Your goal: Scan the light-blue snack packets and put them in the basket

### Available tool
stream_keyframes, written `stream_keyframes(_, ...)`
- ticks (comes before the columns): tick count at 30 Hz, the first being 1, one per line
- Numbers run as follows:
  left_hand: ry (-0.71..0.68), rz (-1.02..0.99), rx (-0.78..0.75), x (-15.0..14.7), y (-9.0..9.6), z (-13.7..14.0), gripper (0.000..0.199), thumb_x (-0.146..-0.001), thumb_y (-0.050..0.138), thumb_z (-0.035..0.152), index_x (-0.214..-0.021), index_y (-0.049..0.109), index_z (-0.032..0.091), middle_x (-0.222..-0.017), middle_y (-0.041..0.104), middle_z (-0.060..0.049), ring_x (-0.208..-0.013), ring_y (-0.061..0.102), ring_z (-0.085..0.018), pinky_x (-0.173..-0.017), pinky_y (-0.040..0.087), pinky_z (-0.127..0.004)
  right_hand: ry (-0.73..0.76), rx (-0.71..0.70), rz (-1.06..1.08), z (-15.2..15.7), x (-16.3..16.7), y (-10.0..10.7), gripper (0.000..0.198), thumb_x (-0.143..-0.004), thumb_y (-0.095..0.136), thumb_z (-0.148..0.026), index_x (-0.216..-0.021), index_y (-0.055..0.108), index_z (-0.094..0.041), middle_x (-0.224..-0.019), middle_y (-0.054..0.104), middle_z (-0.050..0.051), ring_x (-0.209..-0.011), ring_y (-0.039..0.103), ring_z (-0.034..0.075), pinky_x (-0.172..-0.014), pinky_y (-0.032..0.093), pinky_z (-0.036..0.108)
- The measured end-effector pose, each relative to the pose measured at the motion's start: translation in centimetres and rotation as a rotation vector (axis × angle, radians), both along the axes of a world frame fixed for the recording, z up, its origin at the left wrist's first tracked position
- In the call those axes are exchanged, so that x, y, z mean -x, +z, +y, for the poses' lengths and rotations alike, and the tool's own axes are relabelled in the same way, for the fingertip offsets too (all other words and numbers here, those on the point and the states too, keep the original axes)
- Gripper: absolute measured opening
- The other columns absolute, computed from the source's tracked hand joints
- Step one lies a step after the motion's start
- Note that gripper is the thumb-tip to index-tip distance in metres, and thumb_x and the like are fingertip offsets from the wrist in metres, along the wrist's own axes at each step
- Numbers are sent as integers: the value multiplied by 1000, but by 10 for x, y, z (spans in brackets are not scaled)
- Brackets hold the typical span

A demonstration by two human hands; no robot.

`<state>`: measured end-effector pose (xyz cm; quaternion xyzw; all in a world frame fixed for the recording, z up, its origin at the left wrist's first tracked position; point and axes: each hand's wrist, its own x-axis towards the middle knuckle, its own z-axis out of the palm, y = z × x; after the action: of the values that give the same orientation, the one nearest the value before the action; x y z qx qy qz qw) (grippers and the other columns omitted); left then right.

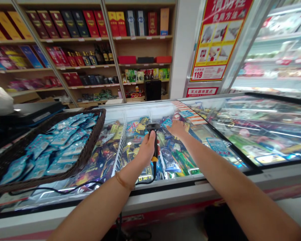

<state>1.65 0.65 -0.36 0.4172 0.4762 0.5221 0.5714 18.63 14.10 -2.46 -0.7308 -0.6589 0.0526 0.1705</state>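
While my left hand (pixel 148 147) wraps snugly around the handle of a scanner (pixel 155 147), which I have above the packets in the freezer (pixel 178 198), my right hand (pixel 178 129) reaches farther in beside a blue packet (pixel 167 123); I cannot tell whether its fingers grip anything. To my left, a wicker basket (pixel 92 147) of blue sachets (pixel 65 137) sits by the scanner's cable (pixel 155 170).

Amber-brown bangle (pixel 122 182) on left wrist (pixel 133 170)
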Motion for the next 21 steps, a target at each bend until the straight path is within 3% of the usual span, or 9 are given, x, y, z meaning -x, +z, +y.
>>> stream_keyframes(4, -35, -16, -70, 0, -4, -1, 58, -84, 66, 78, -93, 50, 22, -77, 62, 1, -46, 55, -11, -41, 43, -25, -3, -47, 287, 6, -10, 4, 55, -80, 79, -30, -131, 64, -16, -131, 72, 16, -129, 64, 36, -107, 50, 47)
stream_keyframes(9, -105, -22, -134, 2, -7, -1, 60, -83, 66, 79, -95, 51, 22, -80, 64, 0, -48, 56, -11, -41, 43, -25, 91, -87, 947, 5, -20, 5, 12, -88, 69, -30, -96, 68, -21, -89, 79, 4, -93, 75, 25, -84, 59, 34)
stream_keyframes(13, -168, -9, -196, -1, -4, -5, 58, -83, 66, 77, -92, 51, 22, -77, 62, 1, -47, 54, -10, -42, 42, -24, 127, -79, 1351, 0, -19, 12, 13, -90, 71, -33, -87, 65, -23, -79, 77, 2, -83, 76, 21, -77, 59, 31)
stream_keyframes(21, -272, 30, -259, -9, 3, -15, 53, -85, 67, 73, -86, 51, 23, -81, 64, 0, -46, 52, -9, -42, 40, -25, 206, -121, 1594, -8, -14, 24, 27, -87, 81, -33, -77, 57, -22, -67, 69, -1, -79, 75, 19, -77, 60, 30)
